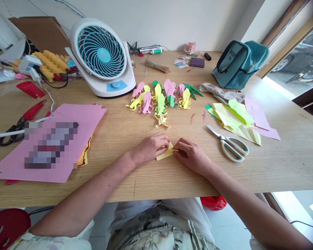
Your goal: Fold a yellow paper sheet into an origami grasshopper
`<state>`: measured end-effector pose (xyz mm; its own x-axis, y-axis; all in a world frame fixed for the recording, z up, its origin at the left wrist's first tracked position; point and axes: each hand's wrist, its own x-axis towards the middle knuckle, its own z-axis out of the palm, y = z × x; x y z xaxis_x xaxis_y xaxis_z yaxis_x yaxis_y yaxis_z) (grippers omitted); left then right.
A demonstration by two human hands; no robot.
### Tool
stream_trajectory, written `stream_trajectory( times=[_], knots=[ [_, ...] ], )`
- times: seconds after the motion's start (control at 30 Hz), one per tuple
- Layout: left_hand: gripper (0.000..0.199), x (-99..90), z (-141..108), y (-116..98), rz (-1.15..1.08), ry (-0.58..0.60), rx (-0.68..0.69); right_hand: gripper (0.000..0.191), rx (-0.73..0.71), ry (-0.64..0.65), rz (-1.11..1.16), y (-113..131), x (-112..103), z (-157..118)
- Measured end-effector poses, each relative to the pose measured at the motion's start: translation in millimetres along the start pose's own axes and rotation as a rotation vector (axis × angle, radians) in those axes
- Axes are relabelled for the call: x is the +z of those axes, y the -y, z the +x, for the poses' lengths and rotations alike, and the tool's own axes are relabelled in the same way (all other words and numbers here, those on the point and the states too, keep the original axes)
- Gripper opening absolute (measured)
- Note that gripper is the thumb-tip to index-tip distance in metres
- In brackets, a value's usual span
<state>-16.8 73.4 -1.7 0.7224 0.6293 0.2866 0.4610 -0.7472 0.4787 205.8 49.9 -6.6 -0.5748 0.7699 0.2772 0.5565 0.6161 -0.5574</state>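
A small piece of folded yellow paper lies on the wooden table between my two hands. From its left side, my left hand presses and pinches it with bent fingers. At the right end, my right hand pinches a narrow flap of the same paper between thumb and fingers. Just beyond my hands sits a pale yellow origami figure. Behind it stands a group of folded paper figures in pink, yellow and green. A pair of scissors lies to the right of my right hand.
Pink paper sheets and black-and-red pruning shears lie at left. A white fan stands behind. Loose green and yellow paper lies at right, near a teal bag. The table's front edge is close to me.
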Motion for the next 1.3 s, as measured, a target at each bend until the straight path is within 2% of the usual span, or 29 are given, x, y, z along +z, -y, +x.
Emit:
stream_trajectory(
  times=[0.33,0.6,0.83,0.93,1.03,1.13,1.3],
  knots=[
    [0.019,-2.6,-16.2,8.0,0.052,0.019,0.107,0.019,-0.157,0.061,-0.126,0.5,-4.8,-9.3],
    [0.029,-1.6,-19.6,3.7,0.159,0.042,0.233,0.027,-0.264,0.144,-0.310,5.0,-11.2,-12.5],
    [0.036,-0.2,-20.9,-0.3,0.205,0.054,0.174,0.030,-0.253,0.114,-0.247,1.3,-8.3,-19.9],
    [0.033,1.7,-23.8,-12.2,0.298,0.056,0.148,0.030,-0.185,0.060,-0.179,-1.2,-8.5,-24.1],
    [0.031,6.5,-30.3,-29.7,0.476,0.063,0.091,0.029,-0.092,-0.052,-0.100,-3.2,-11.4,-27.0],
    [0.031,11.6,-37.1,-42.9,0.566,0.084,0.058,0.029,-0.061,-0.138,-0.046,-2.9,-14.5,-27.7],
    [0.033,13.8,-37.8,-46.6,0.554,0.086,0.012,0.028,-0.140,-0.040,-0.022,1.7,-12.9,-26.5]
  ],
)
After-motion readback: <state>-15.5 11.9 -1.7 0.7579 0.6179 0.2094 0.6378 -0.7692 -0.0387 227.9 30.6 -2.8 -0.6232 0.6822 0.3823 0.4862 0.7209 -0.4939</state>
